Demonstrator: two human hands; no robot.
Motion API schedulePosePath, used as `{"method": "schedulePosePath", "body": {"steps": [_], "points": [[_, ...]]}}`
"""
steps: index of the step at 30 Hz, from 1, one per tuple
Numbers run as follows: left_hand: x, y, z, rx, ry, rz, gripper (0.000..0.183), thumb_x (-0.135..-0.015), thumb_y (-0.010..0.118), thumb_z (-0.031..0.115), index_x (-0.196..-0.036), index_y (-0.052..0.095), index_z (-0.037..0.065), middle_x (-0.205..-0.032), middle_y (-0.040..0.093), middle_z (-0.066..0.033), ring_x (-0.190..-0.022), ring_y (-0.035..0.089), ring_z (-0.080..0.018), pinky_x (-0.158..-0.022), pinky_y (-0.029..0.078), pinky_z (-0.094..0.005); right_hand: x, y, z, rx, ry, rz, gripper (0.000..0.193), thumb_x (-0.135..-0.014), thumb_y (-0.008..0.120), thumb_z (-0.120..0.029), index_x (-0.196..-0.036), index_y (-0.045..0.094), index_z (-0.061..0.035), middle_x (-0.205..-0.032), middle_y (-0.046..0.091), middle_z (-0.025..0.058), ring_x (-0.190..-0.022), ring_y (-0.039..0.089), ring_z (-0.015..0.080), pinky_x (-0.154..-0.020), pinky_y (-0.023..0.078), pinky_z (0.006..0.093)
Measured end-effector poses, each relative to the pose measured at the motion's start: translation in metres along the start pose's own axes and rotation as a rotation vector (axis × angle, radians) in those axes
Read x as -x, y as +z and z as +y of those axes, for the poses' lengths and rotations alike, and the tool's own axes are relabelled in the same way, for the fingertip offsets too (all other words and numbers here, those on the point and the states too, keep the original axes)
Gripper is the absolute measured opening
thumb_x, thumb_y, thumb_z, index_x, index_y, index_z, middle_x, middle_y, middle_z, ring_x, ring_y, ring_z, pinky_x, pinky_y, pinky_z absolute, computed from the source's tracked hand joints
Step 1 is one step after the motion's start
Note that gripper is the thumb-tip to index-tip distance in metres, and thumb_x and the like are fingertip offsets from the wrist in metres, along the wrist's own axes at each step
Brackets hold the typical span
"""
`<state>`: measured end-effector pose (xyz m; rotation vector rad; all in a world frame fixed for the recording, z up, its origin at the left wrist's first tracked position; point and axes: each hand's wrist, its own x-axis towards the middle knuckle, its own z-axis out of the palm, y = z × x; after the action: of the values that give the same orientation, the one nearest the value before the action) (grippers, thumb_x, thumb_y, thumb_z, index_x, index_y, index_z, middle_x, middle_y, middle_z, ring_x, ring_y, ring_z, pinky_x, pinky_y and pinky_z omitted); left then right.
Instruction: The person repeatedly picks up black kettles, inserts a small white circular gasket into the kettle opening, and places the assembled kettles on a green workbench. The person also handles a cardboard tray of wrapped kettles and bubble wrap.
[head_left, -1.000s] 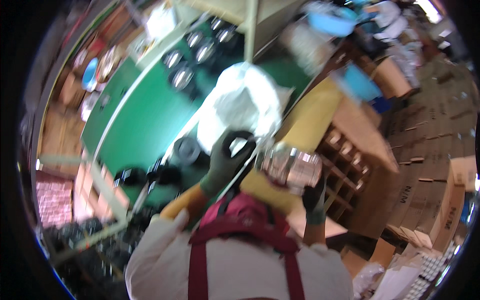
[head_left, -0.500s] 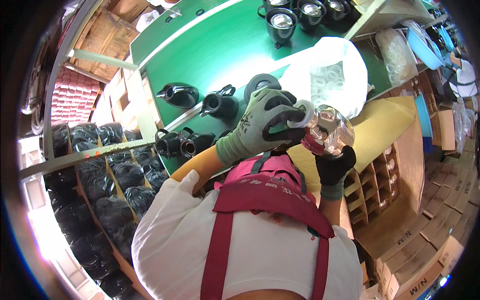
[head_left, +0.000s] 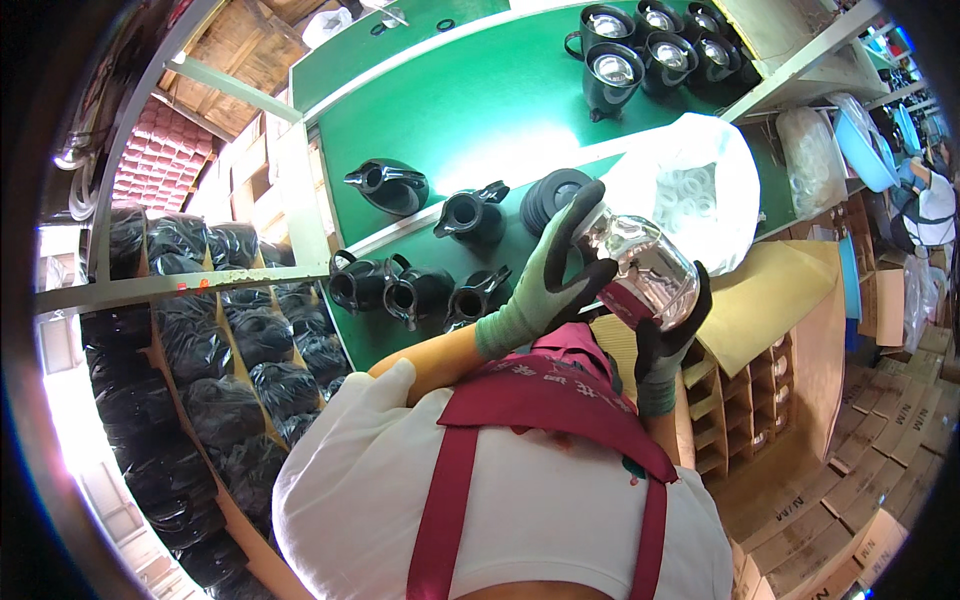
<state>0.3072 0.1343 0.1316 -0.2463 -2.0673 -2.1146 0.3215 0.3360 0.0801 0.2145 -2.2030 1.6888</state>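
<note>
A shiny silver glass flask liner is held tilted in front of my chest, its rounded base to the right and its neck to the upper left. My left hand, in a grey-green glove with black fingers, cups the neck end between thumb and fingers. A pale ring appears to sit at the neck, partly hidden by the fingers. My right hand, gloved alike, grips the liner's base from below. Just beyond the left hand lie stacked black round parts on the green table.
Black jug bodies stand left on the table. Black jugs with silver liners stand at the far right. A white bag of clear rings lies beyond the liner. A divided carton stands right; bagged black goods fill boxes at left.
The white ring, earlier pinched in my left hand beside the liner, is now at its neck. The left fingers have spread around the neck, and the liner has tilted.
</note>
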Motion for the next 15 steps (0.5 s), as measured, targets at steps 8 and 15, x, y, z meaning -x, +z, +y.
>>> {"method": "schedulePosePath", "body": {"steps": [8, 15], "points": [[-0.014, -0.009, 0.005, -0.21, 0.231, -0.05, 0.073, -0.09, 0.067, 0.011, -0.153, 0.032, 0.0, -0.157, 0.036, -0.0181, -0.148, 0.032, -0.0291, -0.121, 0.021, -0.0425, 0.008, 0.01, 0.001, -0.325, 0.248, -0.035, 0.106, -0.079, 0.077, -0.051, -0.153, 0.023, 0.0013, -0.149, 0.036, 0.0171, -0.137, 0.041, 0.0325, -0.112, 0.037, 0.0456], [-0.046, -0.128, -0.076, -0.686, -0.047, 0.11, 0.06, -0.082, 0.074, 0.026, -0.135, 0.053, 0.007, -0.135, 0.054, -0.0194, -0.117, 0.058, -0.0395, -0.097, 0.049, -0.0457, 0.008, -0.009, 0.03, 0.41, 0.164, -0.202, 0.056, -0.082, 0.067, -0.048, -0.119, 0.059, -0.0063, -0.109, 0.064, 0.0164, -0.09, 0.064, 0.0347, -0.08, 0.053, 0.0456]]}}
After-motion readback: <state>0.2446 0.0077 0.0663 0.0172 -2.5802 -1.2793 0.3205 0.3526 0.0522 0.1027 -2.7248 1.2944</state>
